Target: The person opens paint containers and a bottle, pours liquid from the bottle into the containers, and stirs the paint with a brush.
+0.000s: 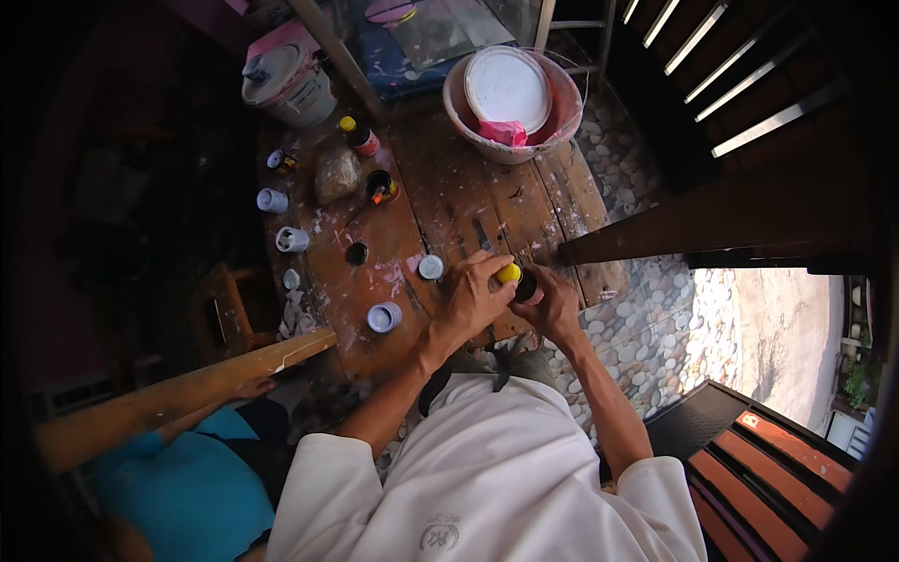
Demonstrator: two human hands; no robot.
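Note:
My left hand reaches over the wooden table's near side, its fingers closed around a yellow cap. Right beside it, my right hand wraps round a small dark container with a reddish side. The cap sits close against the container; I cannot tell whether they touch. Just left of my left hand stands a small pot with a pale grey top. Nearer to me is an open jar of pale lavender paint. A dark round lid or hole shows farther left.
A paint-spattered wooden table carries a yellow-capped bottle, a stone, a dark open can and several small jars. A basin holds a white lid. A person in a blue shirt is at lower left, beside a wooden beam.

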